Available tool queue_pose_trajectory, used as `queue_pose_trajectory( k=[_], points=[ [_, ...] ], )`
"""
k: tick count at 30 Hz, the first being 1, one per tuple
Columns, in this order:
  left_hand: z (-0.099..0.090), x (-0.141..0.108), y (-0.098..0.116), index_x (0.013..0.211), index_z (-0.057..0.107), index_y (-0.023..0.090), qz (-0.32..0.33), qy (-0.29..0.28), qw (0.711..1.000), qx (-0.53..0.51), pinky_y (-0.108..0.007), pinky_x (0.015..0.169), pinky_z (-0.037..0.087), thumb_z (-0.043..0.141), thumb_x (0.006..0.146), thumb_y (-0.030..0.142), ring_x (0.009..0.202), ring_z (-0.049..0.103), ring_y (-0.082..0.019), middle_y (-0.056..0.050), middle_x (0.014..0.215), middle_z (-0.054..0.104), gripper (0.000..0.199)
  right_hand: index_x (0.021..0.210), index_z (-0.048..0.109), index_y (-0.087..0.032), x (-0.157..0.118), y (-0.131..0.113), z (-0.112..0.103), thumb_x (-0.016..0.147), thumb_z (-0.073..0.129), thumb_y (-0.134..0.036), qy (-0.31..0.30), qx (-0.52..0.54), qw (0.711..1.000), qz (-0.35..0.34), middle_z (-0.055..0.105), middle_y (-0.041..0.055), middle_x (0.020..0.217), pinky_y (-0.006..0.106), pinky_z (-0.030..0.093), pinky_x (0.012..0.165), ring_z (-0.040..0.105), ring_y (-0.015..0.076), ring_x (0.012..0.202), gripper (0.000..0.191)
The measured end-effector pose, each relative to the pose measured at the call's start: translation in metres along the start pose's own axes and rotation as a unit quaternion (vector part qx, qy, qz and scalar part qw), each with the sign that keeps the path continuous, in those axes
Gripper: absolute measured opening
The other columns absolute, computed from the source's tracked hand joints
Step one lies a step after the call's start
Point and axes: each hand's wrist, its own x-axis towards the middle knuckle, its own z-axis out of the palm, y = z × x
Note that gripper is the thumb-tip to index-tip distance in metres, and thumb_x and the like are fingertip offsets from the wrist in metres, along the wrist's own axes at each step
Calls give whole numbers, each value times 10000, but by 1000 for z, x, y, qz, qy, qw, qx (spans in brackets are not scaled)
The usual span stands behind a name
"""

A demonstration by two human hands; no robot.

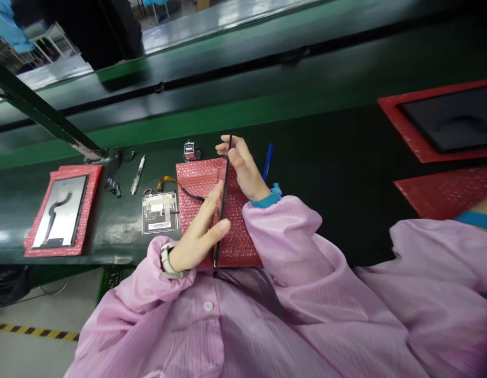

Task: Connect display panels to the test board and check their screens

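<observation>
A thin, dark display panel (224, 199) stands on edge, nearly edge-on to me, above a red bubble-wrap bag (243, 236). My left hand (199, 231), with a watch on its wrist, presses against the panel's left side, fingers straight and thumb by the near edge. My right hand (245, 165), wearing a blue wrist strap (269, 198), grips the panel's far part from the right, thumb on one side and fingers beyond. A circuit board (160, 212) lies left of the bag. Its orange and black flex cable (170, 179) runs towards the panel; the cable's end is hidden.
On the left, a silver-backed screen (60, 210) rests on red bubble wrap. A pen (138, 176), small black parts (113, 187), a metal tally counter (190, 151) and a blue marker (268, 160) lie about. At right are another screen (452, 118) and a co-worker's sleeve (436, 252).
</observation>
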Motion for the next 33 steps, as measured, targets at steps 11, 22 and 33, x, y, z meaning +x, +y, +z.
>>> queue_pose_trajectory(
  k=[11,22,33],
  points=[
    [-61,-74,-71,1156,643,133,37,250,798,548,-466,1006,510,453,939,85,1172,571,-284,-184,1269,549,293,1254,502,-260,-3,2,-3,813,496,-879,-2,9,1000,7,620,61,1244,435,435,1172,592,237,1246,761],
    [-54,-79,-85,1275,634,147,25,192,763,617,-489,955,507,478,976,185,1147,524,-315,-199,1358,483,340,1273,511,-260,-6,8,1,767,525,-884,13,1,999,50,620,91,1253,523,365,1212,575,279,1282,804],
    [-42,-82,-95,1274,635,151,44,230,735,637,-455,902,532,504,939,209,1092,541,-311,-205,1343,505,365,1280,547,-192,-13,14,-4,744,560,-857,26,-22,997,71,634,168,1274,563,383,1178,612,311,1232,854]
  ],
)
